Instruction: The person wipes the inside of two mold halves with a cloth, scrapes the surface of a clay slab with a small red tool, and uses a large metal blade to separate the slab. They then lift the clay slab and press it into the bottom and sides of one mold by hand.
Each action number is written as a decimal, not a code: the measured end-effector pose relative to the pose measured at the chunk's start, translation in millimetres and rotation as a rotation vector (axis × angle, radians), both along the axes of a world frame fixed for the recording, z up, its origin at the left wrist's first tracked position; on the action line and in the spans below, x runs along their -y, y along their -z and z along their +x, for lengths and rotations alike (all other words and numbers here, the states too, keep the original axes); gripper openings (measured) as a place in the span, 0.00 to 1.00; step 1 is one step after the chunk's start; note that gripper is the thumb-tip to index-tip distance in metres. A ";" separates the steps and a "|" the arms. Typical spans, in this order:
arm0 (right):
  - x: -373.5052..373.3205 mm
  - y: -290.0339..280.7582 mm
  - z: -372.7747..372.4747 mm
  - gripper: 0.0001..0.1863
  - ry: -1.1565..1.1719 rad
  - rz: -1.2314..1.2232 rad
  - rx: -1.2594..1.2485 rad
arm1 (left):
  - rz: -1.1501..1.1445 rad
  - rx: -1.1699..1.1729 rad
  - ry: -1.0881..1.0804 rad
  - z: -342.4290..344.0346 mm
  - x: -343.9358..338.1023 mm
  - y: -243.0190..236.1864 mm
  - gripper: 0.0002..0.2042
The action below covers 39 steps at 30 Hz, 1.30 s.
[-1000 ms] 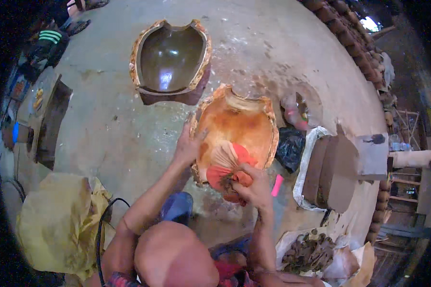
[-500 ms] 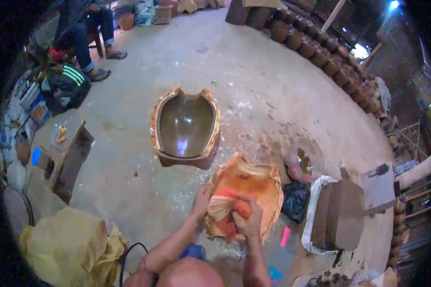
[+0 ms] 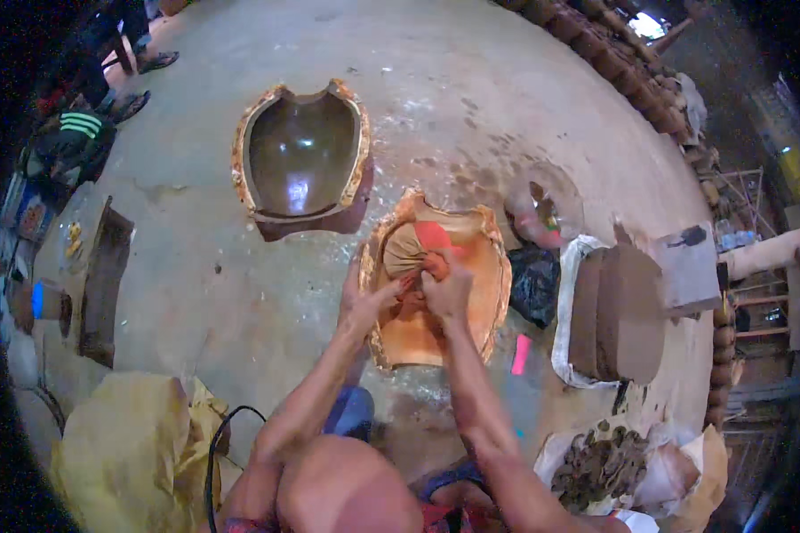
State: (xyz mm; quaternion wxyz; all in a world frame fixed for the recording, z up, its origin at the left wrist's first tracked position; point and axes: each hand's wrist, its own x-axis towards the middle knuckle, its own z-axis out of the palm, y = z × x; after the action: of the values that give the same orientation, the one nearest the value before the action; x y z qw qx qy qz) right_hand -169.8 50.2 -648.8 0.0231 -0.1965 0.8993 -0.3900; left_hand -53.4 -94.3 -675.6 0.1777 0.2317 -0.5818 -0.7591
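Observation:
In front of me lies a hollow mould half point(image 3: 462, 329), orange inside with a rough, crusted rim. My right hand point(image 3: 449, 289) is closed around the gathered neck of a tan-and-red cloth bundle point(image 3: 404, 249). The bundle rests against the inside of the mould, in its upper left part. My left hand point(image 3: 369, 302) is at the mould's left rim, some fingers along the outside and the thumb reaching inward close to the bundle's neck. Farther off to the left stands a second mould half point(image 3: 304, 160), dark and shiny inside, with a similar crusted rim.
Right of the mould are a black plastic bag point(image 3: 533, 289), a pink strip point(image 3: 521, 354) and thick brown clay slabs point(image 3: 618, 311). Clay scraps point(image 3: 600, 462) lie nearer. To the left are a dark trough-shaped piece point(image 3: 107, 284) and a yellowish cover point(image 3: 124, 453). Another person's feet point(image 3: 156, 60) show far left.
The view has shifted, so the scene sits higher in the picture. The cloth bundle has moved from the mould's near left part toward its far left, and my left thumb now reaches inward.

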 end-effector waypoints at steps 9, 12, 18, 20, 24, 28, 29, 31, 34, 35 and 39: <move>-42.9 -34.3 -7.3 0.26 0.079 0.249 -0.698 | -0.325 -0.033 -0.021 -11.5 -57.2 -44.0 0.42; -66.3 -27.9 -10.2 0.26 0.166 0.442 -0.389 | -0.605 0.044 -0.050 -21.4 -68.5 -60.1 0.42; -111.8 -31.2 -15.3 0.23 -0.007 0.670 -0.345 | -0.681 -0.042 0.003 -36.8 -92.9 -68.2 0.45; -110.3 -31.5 10.7 0.22 0.065 0.600 -0.327 | -0.720 -0.027 -0.001 -36.6 -84.3 -63.7 0.46; -117.1 -38.8 34.9 0.21 0.137 0.558 -0.265 | -0.666 -0.048 0.006 -33.8 -88.4 -56.6 0.45; -121.5 -42.6 59.6 0.19 0.095 0.550 -0.124 | -0.624 -0.090 -0.003 -23.3 -73.5 -56.3 0.44; -124.2 -41.7 75.8 0.17 0.115 0.378 -0.282 | -0.629 -0.084 0.001 -20.8 -75.1 -51.0 0.44; -121.9 -40.8 98.6 0.18 0.164 0.283 -0.290 | -0.607 -0.073 -0.007 -18.2 -68.3 -46.6 0.43; -126.0 -35.3 101.1 0.19 0.171 0.322 -0.185 | -0.490 -0.121 0.024 -20.6 -59.8 -55.9 0.42; -128.3 -31.3 95.9 0.20 0.118 0.420 -0.061 | -0.487 -0.144 0.021 -21.8 -58.9 -56.2 0.42; -85.6 -40.0 115.2 0.21 0.135 0.115 -0.182 | -0.497 -0.025 0.056 -4.5 -39.6 -28.7 0.44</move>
State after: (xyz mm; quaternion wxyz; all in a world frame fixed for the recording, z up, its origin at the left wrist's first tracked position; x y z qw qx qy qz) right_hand -54.6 135.8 -608.8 -0.0736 -0.1686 0.9297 -0.3191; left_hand -57.9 -54.7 -646.9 0.2153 0.1550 -0.7545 -0.6002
